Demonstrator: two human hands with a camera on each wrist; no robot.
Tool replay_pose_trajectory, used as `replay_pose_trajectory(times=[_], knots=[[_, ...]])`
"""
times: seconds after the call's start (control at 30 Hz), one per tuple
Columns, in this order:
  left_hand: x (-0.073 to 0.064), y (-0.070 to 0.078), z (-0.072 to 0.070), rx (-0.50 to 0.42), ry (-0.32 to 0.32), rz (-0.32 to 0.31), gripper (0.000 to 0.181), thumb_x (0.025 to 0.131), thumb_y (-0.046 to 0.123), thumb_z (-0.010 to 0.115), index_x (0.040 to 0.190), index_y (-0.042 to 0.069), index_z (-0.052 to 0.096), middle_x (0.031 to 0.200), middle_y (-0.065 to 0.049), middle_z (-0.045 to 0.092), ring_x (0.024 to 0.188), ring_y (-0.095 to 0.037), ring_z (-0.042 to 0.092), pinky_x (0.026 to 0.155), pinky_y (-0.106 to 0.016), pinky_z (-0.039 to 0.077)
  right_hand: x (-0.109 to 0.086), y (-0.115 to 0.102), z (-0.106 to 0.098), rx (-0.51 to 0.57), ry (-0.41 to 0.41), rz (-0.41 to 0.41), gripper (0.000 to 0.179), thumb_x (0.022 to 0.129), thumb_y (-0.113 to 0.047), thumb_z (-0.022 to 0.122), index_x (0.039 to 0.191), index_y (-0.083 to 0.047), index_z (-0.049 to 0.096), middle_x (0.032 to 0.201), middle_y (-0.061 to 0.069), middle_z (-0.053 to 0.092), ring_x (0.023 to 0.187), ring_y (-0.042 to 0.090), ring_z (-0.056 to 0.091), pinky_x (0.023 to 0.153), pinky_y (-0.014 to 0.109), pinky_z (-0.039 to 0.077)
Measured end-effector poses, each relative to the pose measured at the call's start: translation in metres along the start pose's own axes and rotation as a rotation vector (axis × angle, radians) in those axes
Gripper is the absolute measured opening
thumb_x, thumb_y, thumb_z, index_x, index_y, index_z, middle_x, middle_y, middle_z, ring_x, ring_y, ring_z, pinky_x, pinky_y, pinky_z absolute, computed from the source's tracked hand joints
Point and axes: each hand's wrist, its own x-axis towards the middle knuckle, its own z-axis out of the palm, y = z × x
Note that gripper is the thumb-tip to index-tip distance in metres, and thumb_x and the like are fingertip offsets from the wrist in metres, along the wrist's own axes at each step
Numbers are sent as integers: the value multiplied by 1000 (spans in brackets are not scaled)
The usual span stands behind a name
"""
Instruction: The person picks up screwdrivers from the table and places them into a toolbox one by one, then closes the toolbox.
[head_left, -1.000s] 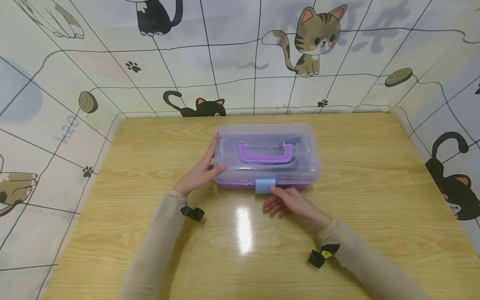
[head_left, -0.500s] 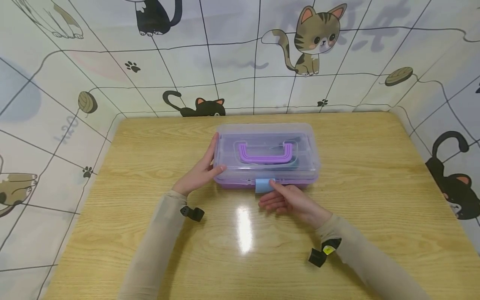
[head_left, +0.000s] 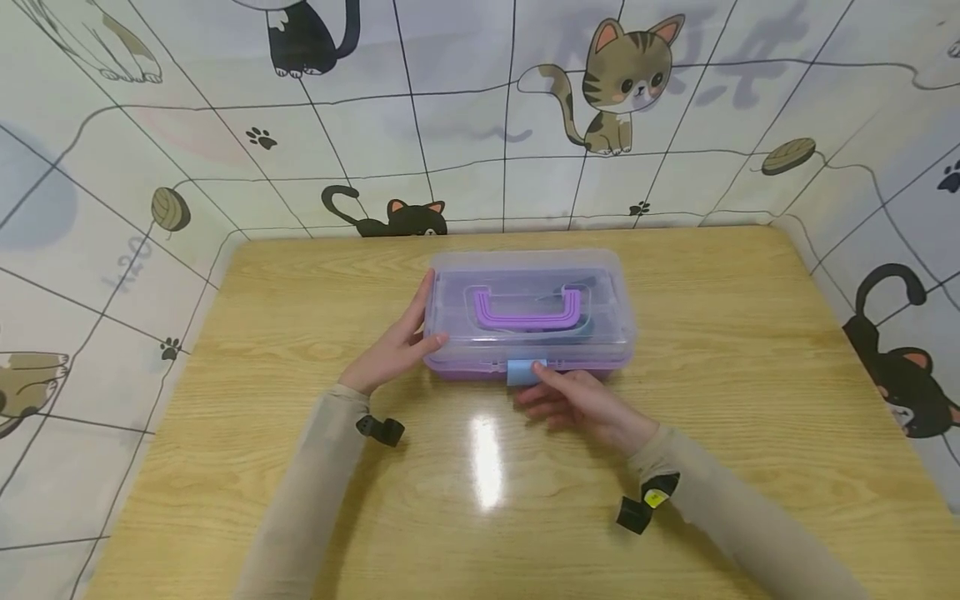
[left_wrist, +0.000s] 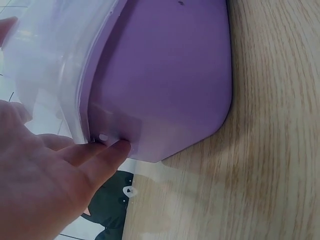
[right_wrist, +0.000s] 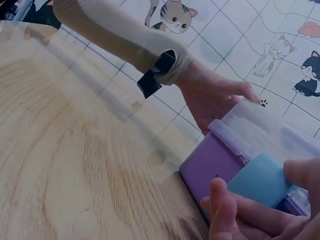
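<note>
A plastic storage box (head_left: 450, 371) with a purple base and a clear lid (head_left: 600, 342) stands closed at the table's far middle. On its lid lies a folded purple handle (head_left: 528, 321), and a light blue latch (head_left: 519, 373) sits on its front. My left hand (head_left: 390, 354) holds the box's left end, thumb on the lid and fingers along the end wall; in the left wrist view its fingertips (left_wrist: 122, 146) touch the purple wall under the rim. My right hand (head_left: 592, 404) pinches the latch (right_wrist: 262, 180), with the thumb on its face and the other fingers at its lower edge.
The wooden table (head_left: 300, 308) runs to a wall covering (head_left: 465, 125) with printed cats, close behind the box. More of this covering rises at both sides. Small black wrist cameras (head_left: 381, 430) sit on both sleeves.
Over the last second my right hand has shifted slightly left and up at the latch, its thumb further across it. My left hand stays on the box. The head view has tilted slightly.
</note>
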Motion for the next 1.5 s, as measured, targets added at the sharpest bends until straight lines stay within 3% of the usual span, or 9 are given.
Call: replay_pose_trajectory(times=[0.23,0.4,0.53,0.67,0.73,0.97,1.2,1.33,1.5], knots=[[-1,3,1,8,4,-3,86,99,14,54,154,36,-9,158,11,-12,144,-23,7,111,-47,25,4,-3,0,189,-80,37,63,101,-37,49,133,17,41,126,29,56,117,36,56,103,46,39],[-1,19,4,-2,-19,-6,86,98,7,53,155,21,-11,159,-1,-15,144,-30,5,111,-48,25,7,-3,-2,323,-119,30,66,101,-32,51,138,19,29,128,31,53,122,39,51,107,48,32],[-3,35,5,5,-34,-1,85,98,5,53,154,13,-11,159,-8,-14,144,-33,8,111,-46,26,7,-2,-4,319,-137,23,66,101,-33,51,136,20,32,127,31,54,120,38,52,107,47,33],[-2,35,3,13,-33,8,84,98,5,52,155,13,-10,160,-6,-13,144,-33,10,111,-46,26,7,-4,-2,322,-130,25,63,102,-33,49,134,20,36,126,31,54,120,39,52,106,46,35],[1,31,1,11,-33,18,85,98,6,53,155,16,-10,160,-4,-13,144,-31,9,111,-47,25,8,-5,0,323,-122,27,62,102,-34,48,134,19,36,127,32,53,122,40,51,106,47,34],[15,-7,-9,29,-19,28,84,100,15,52,152,41,-8,157,18,-11,144,-18,8,111,-45,25,13,-11,5,305,-72,25,62,102,-35,48,133,18,38,126,31,55,119,38,53,105,47,36],[21,-5,-12,-23,-30,-3,82,101,12,50,154,30,-11,158,11,-15,144,-16,2,113,-43,20,22,-11,1,294,-38,10,64,100,-37,52,133,17,41,124,28,57,115,34,57,104,44,38],[21,10,-13,-44,-45,-12,82,101,11,49,154,21,-13,159,4,-17,145,-19,1,113,-42,19,25,-12,-1,274,-28,0,65,101,-37,50,134,17,39,122,26,60,114,33,59,103,43,39],[21,18,-14,-31,-34,-14,80,101,12,49,155,20,-11,160,2,-14,145,-25,5,113,-45,20,26,-12,-3,260,-35,-18,65,100,-39,51,134,16,41,124,25,58,116,32,58,105,43,37]])
